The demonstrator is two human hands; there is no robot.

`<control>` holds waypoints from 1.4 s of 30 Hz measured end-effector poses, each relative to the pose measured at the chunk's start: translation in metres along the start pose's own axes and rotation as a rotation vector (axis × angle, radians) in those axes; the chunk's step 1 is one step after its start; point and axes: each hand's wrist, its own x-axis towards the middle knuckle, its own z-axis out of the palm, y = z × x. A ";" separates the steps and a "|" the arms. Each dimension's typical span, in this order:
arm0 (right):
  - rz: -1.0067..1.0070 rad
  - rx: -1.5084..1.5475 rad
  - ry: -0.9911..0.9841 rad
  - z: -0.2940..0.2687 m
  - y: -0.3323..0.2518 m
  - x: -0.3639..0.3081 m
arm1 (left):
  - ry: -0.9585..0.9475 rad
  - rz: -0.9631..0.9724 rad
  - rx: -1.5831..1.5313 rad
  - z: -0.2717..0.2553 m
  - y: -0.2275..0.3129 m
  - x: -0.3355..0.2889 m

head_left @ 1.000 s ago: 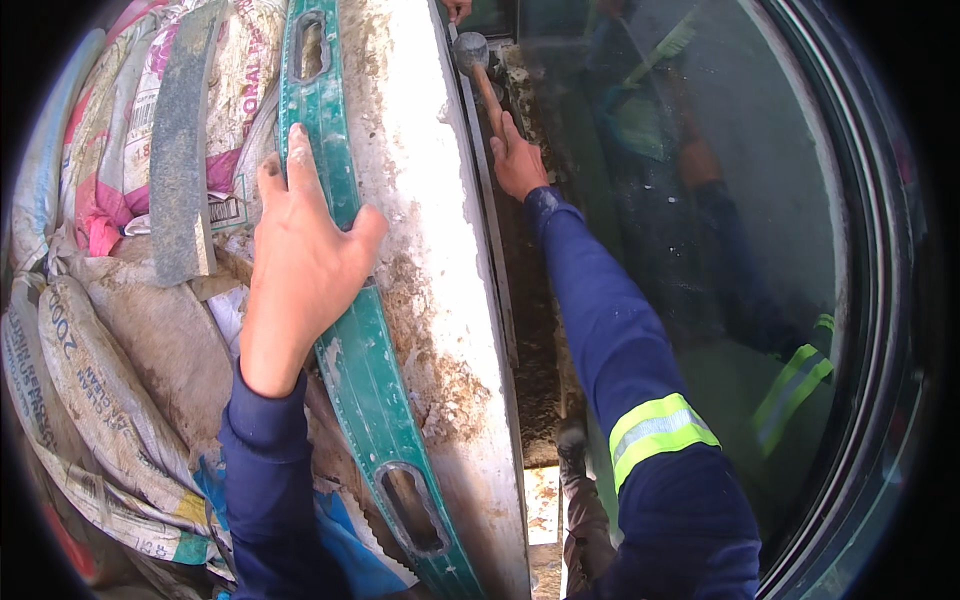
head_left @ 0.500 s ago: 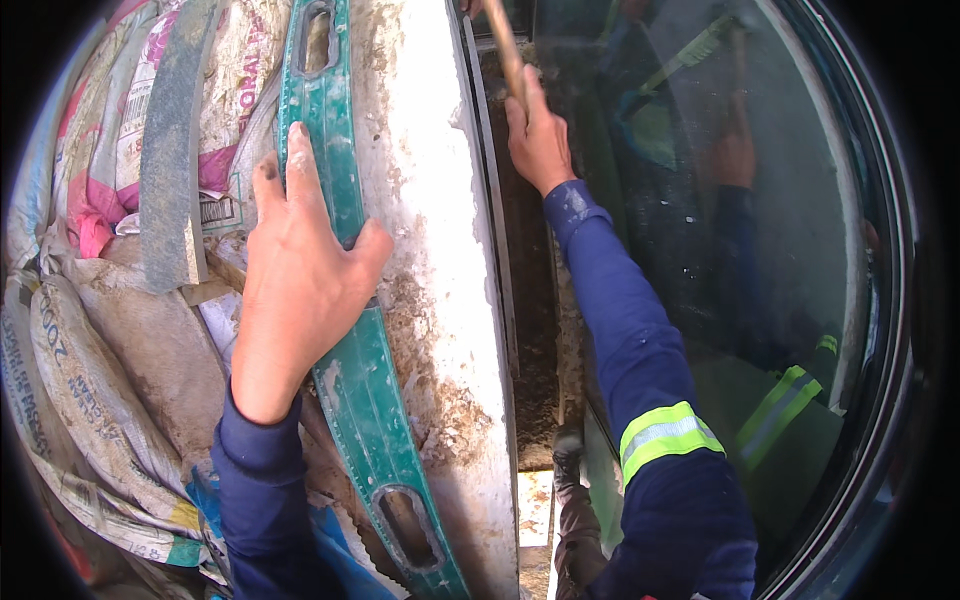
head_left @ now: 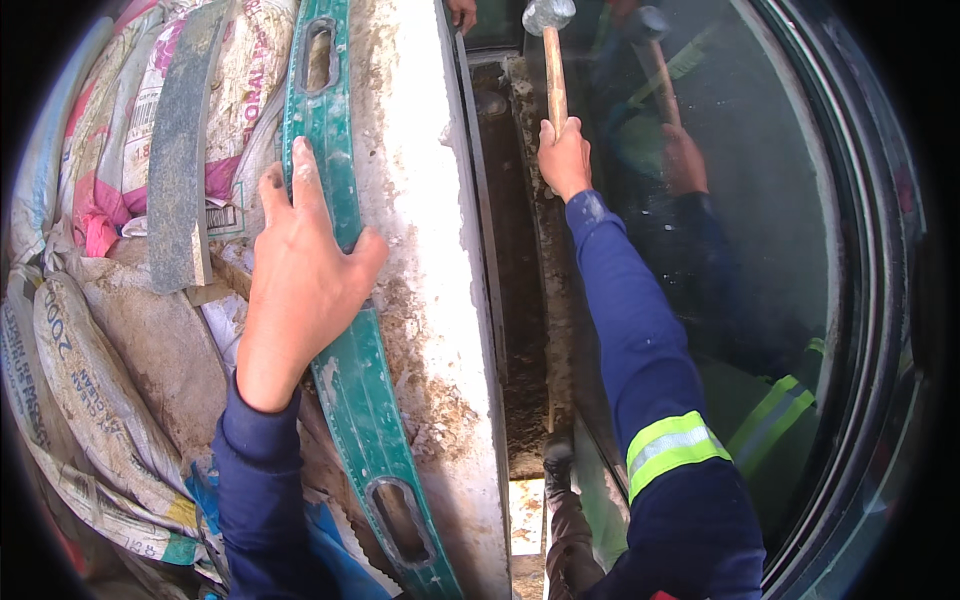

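A long green spirit level [head_left: 362, 385], smeared with white, lies along a rough, whitish wall face. Across its middle is my left hand [head_left: 305, 265], with the index finger stretched along the level and the thumb out by its right edge. Some of that hand's fingers are hidden. My right hand [head_left: 565, 160] is wrapped round the wooden handle of a hammer [head_left: 556, 75], whose thick, pale grey head points up and away from me. The hammer is beside a dark glass pane [head_left: 760, 250], which mirrors it and my arm.
Printed, dirty woven sacks [head_left: 100, 390] pile up on the left, with a flat grey strip [head_left: 180, 150] across them. Right of the white wall [head_left: 425, 200] runs a narrow dark gap [head_left: 525, 330]. Another person's hand [head_left: 462, 14] shows at the wall's far end.
My right hand has moved right and slightly nearer, bringing the hammer's head into view beside the glass. My left hand stays on the level, and the view has shifted slightly.
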 end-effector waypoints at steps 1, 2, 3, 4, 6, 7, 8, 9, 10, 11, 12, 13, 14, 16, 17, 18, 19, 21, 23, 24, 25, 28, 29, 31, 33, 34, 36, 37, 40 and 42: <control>-0.086 -0.001 0.037 -0.007 0.002 -0.005 | 0.003 0.010 -0.002 0.001 0.000 0.001; -0.117 0.012 0.044 -0.015 0.001 -0.012 | 0.012 0.018 -0.009 0.002 0.000 0.001; -0.144 0.023 0.053 -0.023 0.000 -0.023 | 0.018 0.029 -0.017 0.003 0.001 0.002; -0.174 0.038 0.055 -0.026 -0.002 -0.034 | 0.024 0.034 -0.020 0.004 0.001 0.001; -0.184 0.062 0.040 -0.028 -0.004 -0.055 | 0.030 0.036 -0.013 0.005 0.001 0.001; -0.219 0.083 0.062 -0.030 -0.007 -0.061 | 0.033 0.037 -0.007 0.006 0.000 0.001; -0.253 0.104 0.082 -0.032 -0.010 -0.064 | 0.036 0.041 -0.011 0.006 -0.001 0.001; -0.322 0.158 0.145 -0.034 -0.021 -0.065 | 0.042 0.042 -0.011 0.004 -0.003 0.000; -0.388 0.213 0.208 -0.036 -0.033 -0.064 | 0.045 0.044 -0.011 0.004 -0.004 0.000; -0.454 0.270 0.269 -0.033 -0.043 -0.064 | 0.049 0.047 -0.005 0.004 -0.006 0.000; -0.451 0.300 0.312 -0.025 -0.046 -0.065 | 0.048 0.052 -0.002 0.008 -0.006 -0.001; -0.453 0.340 0.354 -0.014 -0.055 -0.061 | 0.055 0.054 0.010 0.006 -0.007 0.000; -0.455 0.381 0.396 -0.005 -0.062 -0.056 | 0.051 0.043 0.020 0.003 -0.007 0.000; -0.216 0.102 0.245 0.031 -0.021 -0.047 | 0.036 0.042 0.010 0.004 0.001 0.001; -0.225 -0.121 0.038 0.049 0.036 -0.045 | 0.029 0.054 -0.029 0.008 0.007 0.002; -0.124 -0.141 -0.032 0.053 0.031 -0.048 | 0.026 0.047 -0.030 0.007 0.005 0.000; -0.033 -0.172 -0.095 0.052 0.026 -0.045 | 0.022 0.044 -0.034 0.006 0.004 -0.001; 0.186 0.047 -0.002 0.029 0.001 -0.038 | 0.011 0.005 -0.024 0.001 -0.001 -0.002; 0.013 0.068 0.074 -0.015 0.012 -0.055 | 0.024 -0.004 -0.048 0.000 0.002 0.002; -0.042 0.103 0.096 -0.034 0.014 -0.075 | 0.031 -0.006 -0.045 0.002 0.001 0.001; -0.079 0.124 0.101 -0.050 0.018 -0.096 | 0.034 -0.004 -0.040 0.003 0.002 0.001; -0.087 0.337 0.008 -0.084 0.021 -0.181 | -0.005 -0.050 -0.077 -0.004 0.003 0.001; -0.056 0.388 -0.030 -0.099 0.014 -0.213 | -0.007 -0.052 -0.078 -0.005 0.004 0.000; 0.074 0.553 -0.148 -0.137 -0.024 -0.273 | -0.003 -0.062 -0.074 -0.007 0.006 0.001; 0.244 0.747 -0.269 -0.168 -0.053 -0.324 | 0.103 0.041 -0.105 0.006 -0.009 0.002; 0.316 0.819 -0.301 -0.179 -0.058 -0.346 | 0.147 0.098 -0.129 0.008 -0.012 0.004; 0.343 0.811 -0.384 -0.201 -0.066 -0.381 | 0.142 0.054 -0.363 -0.002 -0.010 0.010; 0.298 0.670 -0.410 -0.215 -0.073 -0.391 | 0.136 0.034 -0.482 -0.010 -0.003 0.012; 0.185 0.542 -0.414 -0.230 -0.068 -0.421 | 0.073 -0.065 -0.985 -0.035 -0.002 0.017; 0.208 0.570 -0.574 -0.242 -0.067 -0.433 | 0.040 -0.101 -1.196 -0.044 0.000 0.017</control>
